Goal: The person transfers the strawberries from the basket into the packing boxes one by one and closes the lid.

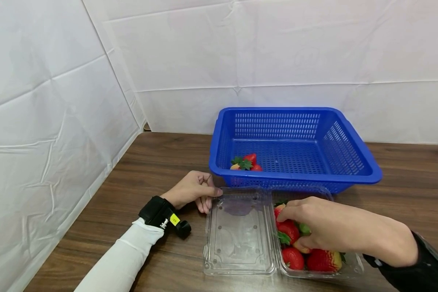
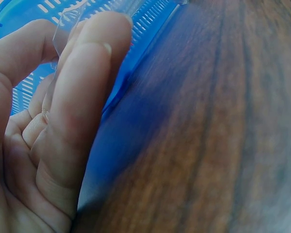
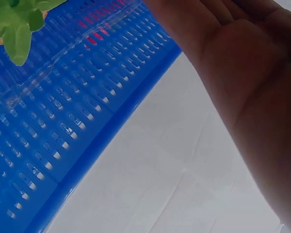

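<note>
On the brown table [image 1: 168,158], plastic base [image 1: 355,265]: right half of a hinged clear box; holds several strawberries [image 1: 293,258], red with green leaves.
Lid [image 1: 242,237]: left half; folded back flat beside the base.
Left hand [image 1: 194,190]: thumb and finger together, pinching the lid's far left corner.
Right hand [image 1: 321,223]: reaches into the base among the strawberries; thumb and fingertips apart; whether a berry is clamped between them, cannot tell.
Blue basket [image 1: 277,150]: just behind the box; a few berries [image 1: 250,159] in its near left corner.
Loading: seemingly well along, by judgement; base largely occupied; basket berries and lid closure apparently left.
Obstructions: right hand masks part of the base; basket's near rim partly hides its berries; upright lid blocked, presumably, while that hand is inside.
Surroundings: white sheeting [image 1: 190,48] behind and at left; black strap [image 1: 156,211] on the left wrist.
</note>
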